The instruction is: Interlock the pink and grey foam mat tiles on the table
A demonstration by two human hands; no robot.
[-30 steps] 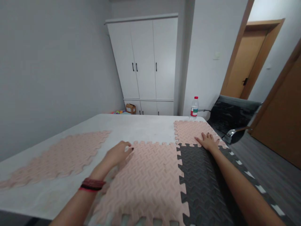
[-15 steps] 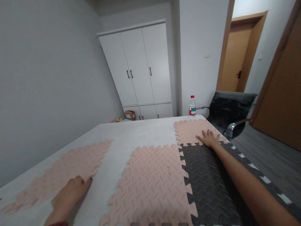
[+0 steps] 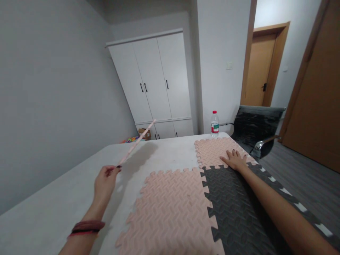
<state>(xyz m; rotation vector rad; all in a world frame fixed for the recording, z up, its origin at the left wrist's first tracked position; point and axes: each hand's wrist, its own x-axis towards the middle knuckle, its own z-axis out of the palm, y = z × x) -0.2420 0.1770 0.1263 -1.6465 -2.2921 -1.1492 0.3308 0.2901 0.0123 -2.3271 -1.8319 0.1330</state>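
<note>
Water bottle (image 3: 214, 123) capped at table (image 3: 61, 198) far edge, contents unclear. Left hand (image 3: 105, 180) fingers now pinch pink mat (image 3: 136, 142), lifted off table; right hand (image 3: 235, 160) flat, open on mat seam

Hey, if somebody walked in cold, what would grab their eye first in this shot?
Probably the left hand, raised over the white table and pinching a pink foam tile seen edge-on in the air. Next, the joined pink and dark grey mat in front, with the right hand pressed flat where the colours meet.
</note>
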